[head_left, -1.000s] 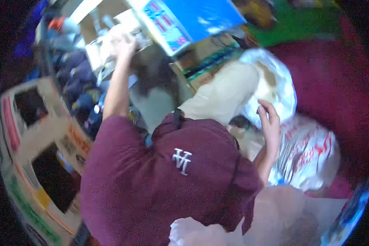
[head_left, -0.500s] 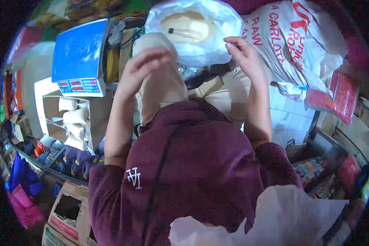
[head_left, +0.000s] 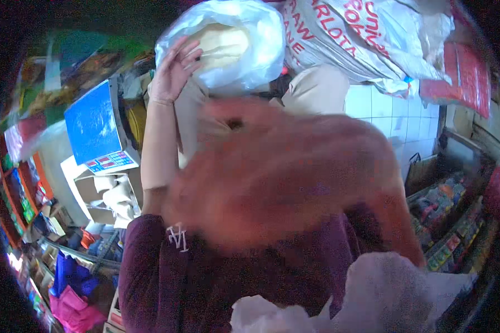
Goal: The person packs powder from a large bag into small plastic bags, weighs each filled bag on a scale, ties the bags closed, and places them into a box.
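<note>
My left hand (head_left: pixel 176 67) is raised over the left side of a white plastic-lined bag (head_left: pixel 266 53), its fingers spread and holding nothing that I can see. Pale, powdery-looking contents (head_left: pixel 228 41) fill the bag. A bottle lies on them, mostly washed out, its dark cap near my left fingertips; whether they touch cannot be made out. Close to the camera, my right hand (head_left: pixel 261 177) is a large blur across my chest, its fingers smeared by motion. Behind it are my maroon top (head_left: pixel 244 283) and light trousers (head_left: pixel 319 91).
Left of the bag stands a blue-topped digital scale (head_left: pixel 94 125) above an open carton (head_left: pixel 86 194) of small pale packs. A printed white sack (head_left: pixel 366 39) leans at the right, beside a red package (head_left: pixel 466 77). Stocked shelves (head_left: pixel 450 238) line the lower right.
My right hand has swung from beside the bag toward the camera and across my chest. My left hand has moved up to the bag's left side. The whole view has shifted.
</note>
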Tool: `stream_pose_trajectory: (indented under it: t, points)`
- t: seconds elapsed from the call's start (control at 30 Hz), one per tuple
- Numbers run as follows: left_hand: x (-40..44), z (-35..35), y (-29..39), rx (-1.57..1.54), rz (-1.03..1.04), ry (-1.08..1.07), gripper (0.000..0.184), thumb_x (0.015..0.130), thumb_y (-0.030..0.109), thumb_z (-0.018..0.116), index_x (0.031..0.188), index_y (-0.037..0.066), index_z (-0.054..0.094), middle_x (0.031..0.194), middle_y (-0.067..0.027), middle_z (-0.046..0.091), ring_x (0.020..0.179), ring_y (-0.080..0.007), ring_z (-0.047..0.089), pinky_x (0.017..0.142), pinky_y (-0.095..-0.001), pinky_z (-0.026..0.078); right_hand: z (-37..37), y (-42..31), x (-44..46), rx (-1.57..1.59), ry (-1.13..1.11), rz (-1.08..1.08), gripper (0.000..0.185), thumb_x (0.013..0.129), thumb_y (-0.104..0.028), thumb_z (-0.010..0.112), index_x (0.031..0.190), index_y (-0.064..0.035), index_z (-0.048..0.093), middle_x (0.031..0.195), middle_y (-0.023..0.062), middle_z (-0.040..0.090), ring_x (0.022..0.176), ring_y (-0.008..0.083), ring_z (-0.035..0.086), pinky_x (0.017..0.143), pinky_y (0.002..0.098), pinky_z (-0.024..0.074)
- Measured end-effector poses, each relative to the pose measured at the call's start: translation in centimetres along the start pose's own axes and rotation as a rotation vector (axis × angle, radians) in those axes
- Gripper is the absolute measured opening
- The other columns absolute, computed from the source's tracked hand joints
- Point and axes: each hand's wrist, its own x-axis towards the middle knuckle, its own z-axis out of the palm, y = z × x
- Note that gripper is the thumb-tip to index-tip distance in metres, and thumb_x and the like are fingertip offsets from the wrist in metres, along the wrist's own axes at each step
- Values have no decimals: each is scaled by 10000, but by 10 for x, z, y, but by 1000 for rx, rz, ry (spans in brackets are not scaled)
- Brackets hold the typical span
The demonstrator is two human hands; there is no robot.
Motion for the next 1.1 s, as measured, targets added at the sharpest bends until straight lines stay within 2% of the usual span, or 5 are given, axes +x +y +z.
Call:
stream_pose_trajectory:
  t: [0.4,0.6,0.63,0.87,1.1]
  points:
    - [-29,1,13,-66,-66,-133,588,913,393,514,1397,97,358,1393,-186,409,1232,-311,455,971,-422,414,90,-14,23,-48,-175,-43,472,846,-272,634,1209,14,536,1174,177,586,1130,305,540,984,437,398]
    - [-6,-1,4,12,-101,-374,627,936,394,473,1439,87,257,1429,-197,346,1276,-304,399,1036,-437,343,66,-16,20,-145,182,21,491,826,-267,666,1214,3,533,1181,172,583,1138,317,534,983,460,400]
    - [-5,7,4,147,-116,-293,641,939,477,384,1451,128,218,1458,-190,280,1313,-312,343,1054,-490,324,61,-13,17,-140,277,40,495,822,-266,671,1215,1,532,1182,171,583,1139,319,533,983,464,401]
    - [-17,14,-12,44,14,-81,559,922,345,522,1388,81,366,1339,-148,473,1181,-263,485,946,-377,396,42,13,-5,161,828,83,523,798,-260,708,1221,-13,527,1191,166,579,1149,334,527,982,492,403]
    - [-14,3,-13,62,8,-71,575,898,386,540,1381,111,391,1369,-131,450,1214,-265,451,1004,-433,325,32,30,-60,414,937,-138,490,787,-159,725,1224,-41,536,1186,72,596,1140,245,537,1006,437,387]
